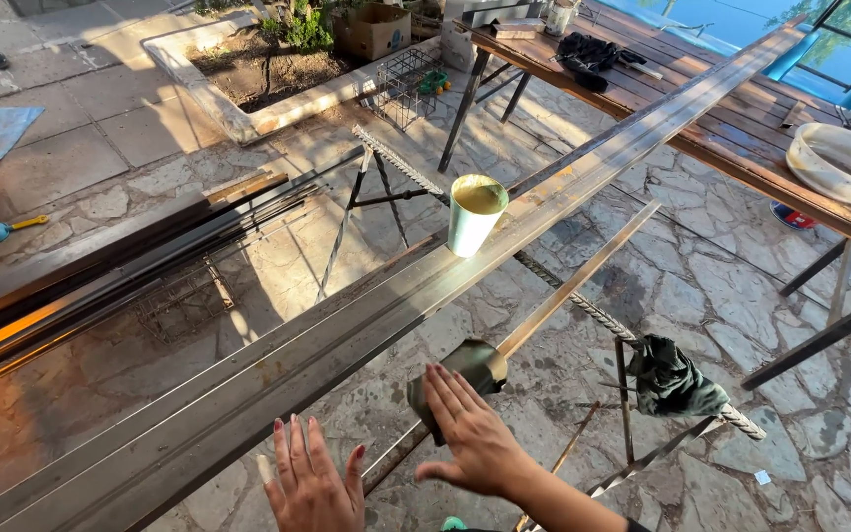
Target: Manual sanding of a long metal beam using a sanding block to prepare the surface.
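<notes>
My left hand (pixel 313 485) is low in the view with fingers spread, flat beside the long steel profiles (pixel 366 315) that run diagonally across the view. My right hand (pixel 472 433) has its fingers apart and rests on a dark cloth or sponge pad (pixel 475 366) wrapped over a thin metal bar (pixel 583 276). A pale plastic cup (pixel 474 212) with yellowish liquid stands upright on the steel profiles, further along from both hands.
A wooden workbench (pixel 701 108) at the upper right carries black gloves (pixel 588 51) and a white basin (pixel 844 163). Stacked metal bars (pixel 120 266) lie at left. A dark rag (pixel 672 379) hangs on a rebar stand. A planter (pixel 248 69) sits beyond. Stone paving underneath.
</notes>
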